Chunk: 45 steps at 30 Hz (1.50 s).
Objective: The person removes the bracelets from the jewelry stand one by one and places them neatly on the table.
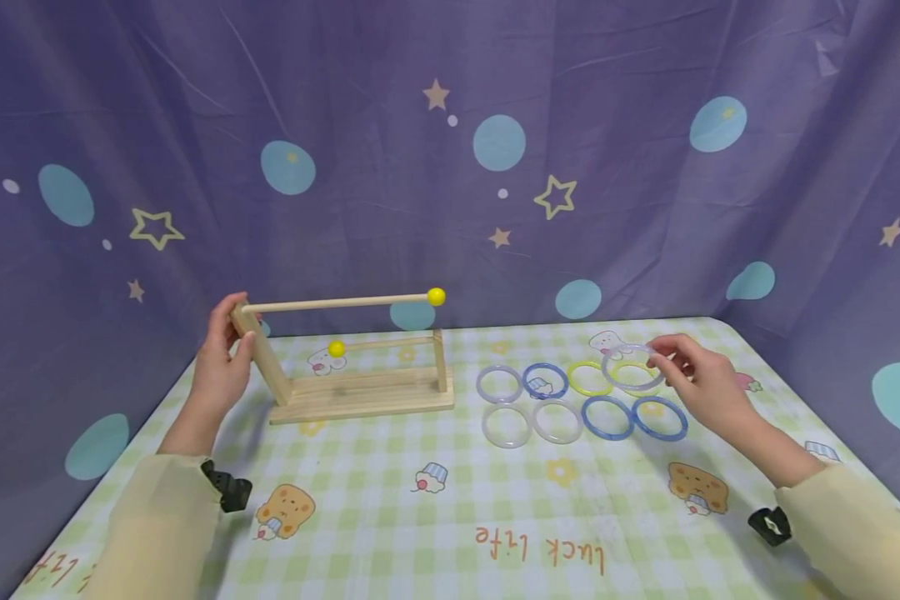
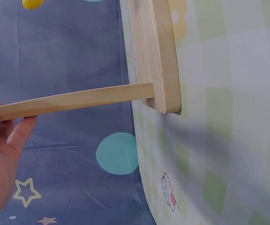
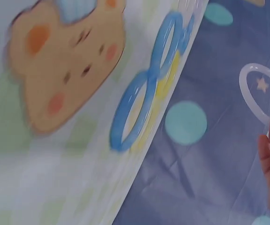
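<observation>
At the left of the head view stands a wooden rack (image 1: 360, 395) with two horizontal rods, each ending in a yellow ball. My left hand (image 1: 223, 358) grips the top of its taller upright (image 1: 264, 357), thumb on the near side. The left wrist view shows fingers around that same upright (image 2: 78, 99). On the right, my right hand (image 1: 701, 385) pinches a clear whitish ring (image 1: 606, 367) by its right edge, raised above the other rings. In the right wrist view this ring (image 3: 245, 86) appears against the curtain, beside the fingertips.
Several rings lie in two rows on the checked tablecloth (image 1: 375, 533): clear ones (image 1: 507, 447), blue ones (image 1: 607, 438) and yellow ones (image 1: 589, 393). A purple patterned curtain (image 1: 360, 192) hangs behind the table and along its sides.
</observation>
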Tool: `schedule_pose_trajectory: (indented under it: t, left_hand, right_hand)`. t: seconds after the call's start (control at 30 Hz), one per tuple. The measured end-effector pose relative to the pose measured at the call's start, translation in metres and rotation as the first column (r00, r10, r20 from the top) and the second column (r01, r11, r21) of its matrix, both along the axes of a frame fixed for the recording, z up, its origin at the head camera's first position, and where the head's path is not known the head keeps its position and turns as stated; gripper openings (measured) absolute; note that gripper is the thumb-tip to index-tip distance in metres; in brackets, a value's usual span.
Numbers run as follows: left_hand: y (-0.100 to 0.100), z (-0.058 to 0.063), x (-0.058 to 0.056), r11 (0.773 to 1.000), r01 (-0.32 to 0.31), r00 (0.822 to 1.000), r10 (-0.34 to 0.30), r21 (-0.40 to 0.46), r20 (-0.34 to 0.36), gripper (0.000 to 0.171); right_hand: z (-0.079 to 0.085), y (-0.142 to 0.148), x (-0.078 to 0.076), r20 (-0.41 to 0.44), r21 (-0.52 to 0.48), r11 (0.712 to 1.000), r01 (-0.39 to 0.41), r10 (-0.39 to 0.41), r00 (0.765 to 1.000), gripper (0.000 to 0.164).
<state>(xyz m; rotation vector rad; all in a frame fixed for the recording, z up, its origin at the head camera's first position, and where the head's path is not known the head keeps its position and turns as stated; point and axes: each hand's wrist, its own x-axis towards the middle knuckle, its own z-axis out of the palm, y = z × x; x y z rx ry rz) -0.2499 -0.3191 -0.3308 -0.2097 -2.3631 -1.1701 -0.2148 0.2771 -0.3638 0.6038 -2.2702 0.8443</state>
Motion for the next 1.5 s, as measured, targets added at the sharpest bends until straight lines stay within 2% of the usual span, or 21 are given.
schedule_pose_trajectory:
  t: [0.27, 0.53, 0.83, 1.13, 1.2, 1.4, 1.5]
  left_hand:
    - [0.002, 0.001, 0.002, 1.0, -0.003, 1.0, 0.003, 0.0, 0.014, 0.056]
    - [0.001, 0.002, 0.002, 1.0, -0.005, 1.0, 0.005, -0.004, 0.004, 0.057]
    - [0.001, 0.002, 0.002, 1.0, -0.003, 1.0, 0.003, 0.0, 0.004, 0.056]
    - [0.002, 0.004, 0.001, 1.0, 0.0, 1.0, 0.0, 0.002, 0.013, 0.056]
    - [0.002, 0.003, 0.0, 1.0, 0.0, 1.0, 0.0, 0.001, 0.01, 0.056]
    - [0.002, 0.003, 0.002, 1.0, 0.003, 1.0, -0.003, 0.006, 0.026, 0.056]
    - [0.002, 0.003, 0.003, 1.0, 0.001, 1.0, -0.001, 0.004, 0.03, 0.056]
  right_hand:
    - [-0.003, 0.038, 0.005, 0.027, 0.087, 0.994, 0.066, -0.069, 0.997, 0.021]
    - [-0.008, 0.079, 0.008, 0.171, 0.18, 0.976, 0.123, -0.154, 0.973, 0.013]
    - [-0.018, 0.104, 0.006, 0.264, 0.274, 0.956, 0.1, -0.175, 0.948, 0.009]
    - [-0.025, 0.12, 0.0, 0.411, 0.348, 0.933, 0.087, -0.235, 0.881, 0.014]
    - [-0.027, 0.122, -0.001, 0.424, 0.36, 0.929, 0.083, -0.242, 0.873, 0.014]
    - [-0.036, 0.128, -0.006, 0.409, 0.387, 0.919, 0.07, -0.239, 0.881, 0.014]
    - [-0.039, 0.128, -0.009, 0.423, 0.392, 0.918, 0.057, -0.235, 0.875, 0.015]
